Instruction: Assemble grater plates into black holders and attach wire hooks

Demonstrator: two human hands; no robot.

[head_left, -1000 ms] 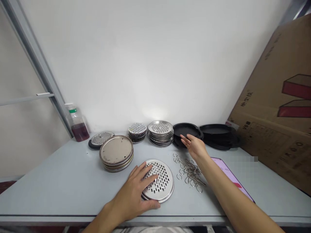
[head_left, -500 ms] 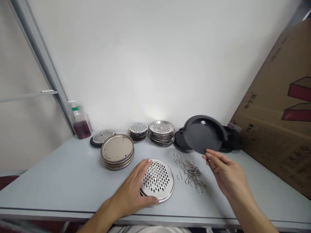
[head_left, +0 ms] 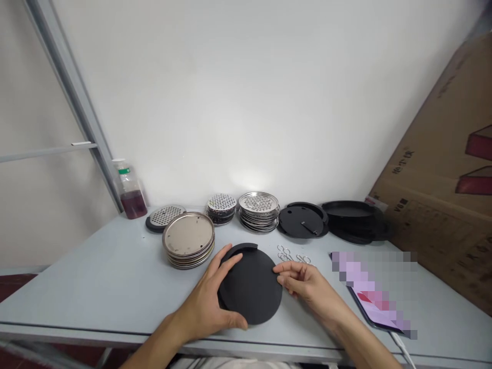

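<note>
A round black tray (head_left: 251,287) with a raised rim along its upper left lies flat in front of me. My left hand (head_left: 203,302) reaches around the tray's left side, thumb at the lower edge and fingers over the rim. At the right edge, my right hand (head_left: 303,287) holds the tray between thumb and fingers. The round perforated metal plate seen earlier at this spot is out of sight. Just beyond my right hand lie wire pieces with ring ends (head_left: 286,253), partly covered by the hand.
Behind stand a stack of plain metal discs (head_left: 188,236), stacks of perforated discs (head_left: 221,207) and perforated plates (head_left: 259,210), and black trays (head_left: 302,220). A bottle of dark red liquid (head_left: 132,200) is at left. A phone (head_left: 372,302) with a cable and a cardboard box (head_left: 442,195) are at right.
My right hand has brought the black tray down and left, from the air to the place by my left hand. It now covers where the perforated plate lay. The phone has come into view.
</note>
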